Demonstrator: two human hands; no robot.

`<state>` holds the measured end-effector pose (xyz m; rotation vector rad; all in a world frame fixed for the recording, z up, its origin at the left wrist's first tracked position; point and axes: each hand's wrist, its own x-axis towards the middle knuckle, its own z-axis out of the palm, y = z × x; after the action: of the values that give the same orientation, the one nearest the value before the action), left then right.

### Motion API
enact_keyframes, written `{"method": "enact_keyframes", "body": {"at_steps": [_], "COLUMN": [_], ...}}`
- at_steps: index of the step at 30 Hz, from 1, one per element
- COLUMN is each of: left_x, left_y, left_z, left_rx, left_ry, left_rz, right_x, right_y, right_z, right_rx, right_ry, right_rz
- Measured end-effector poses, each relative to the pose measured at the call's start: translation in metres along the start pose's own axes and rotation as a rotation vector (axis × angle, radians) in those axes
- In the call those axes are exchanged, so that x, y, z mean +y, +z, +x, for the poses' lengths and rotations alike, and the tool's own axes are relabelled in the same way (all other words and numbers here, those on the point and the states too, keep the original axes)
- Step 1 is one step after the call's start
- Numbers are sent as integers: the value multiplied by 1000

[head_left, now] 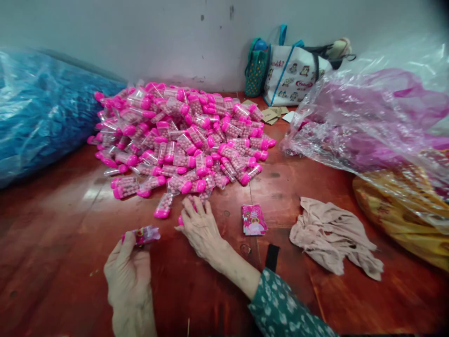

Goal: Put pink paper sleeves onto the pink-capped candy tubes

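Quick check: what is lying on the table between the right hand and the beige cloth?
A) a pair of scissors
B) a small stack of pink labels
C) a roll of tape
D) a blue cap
B: the small stack of pink labels lies flat on the table, right of the right hand and left of the beige cloth.

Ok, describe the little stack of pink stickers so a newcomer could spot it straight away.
Start at the big pile of pink-capped tubes on the red table. Just below its right edge, beside the right hand, lies the sticker stack: flat, printed and rectangular, unlike the round tubes.

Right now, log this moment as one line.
left hand: holds pink wrapped tube | right hand: on clear pink-capped tube at pile edge | pink label stack: beside, untouched
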<state>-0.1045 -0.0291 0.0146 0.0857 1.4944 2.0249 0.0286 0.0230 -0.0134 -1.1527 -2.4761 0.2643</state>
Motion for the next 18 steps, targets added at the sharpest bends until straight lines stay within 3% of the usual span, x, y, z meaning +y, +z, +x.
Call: {"method": "enact_keyframes", "body": {"at_steps": [5, 10, 14, 18], "left_x": [-14, 4, 11, -12], "left_y": [14, 47, 83, 99], "left_z": [12, 46, 84, 94], "left_rx": [3, -163, -292, -356], "left_ry": [184, 459, 441, 411], "left_rz": [67, 175, 352, 438], "right_x": [6, 7, 4, 0], "right_y": [-23, -27, -16, -11], "right_z": [-28, -30, -29, -28], "right_rx": [-26, 4, 29, 58], "right_ry": [96, 171, 239, 300], "right_rz": [46, 113, 123, 128]}}
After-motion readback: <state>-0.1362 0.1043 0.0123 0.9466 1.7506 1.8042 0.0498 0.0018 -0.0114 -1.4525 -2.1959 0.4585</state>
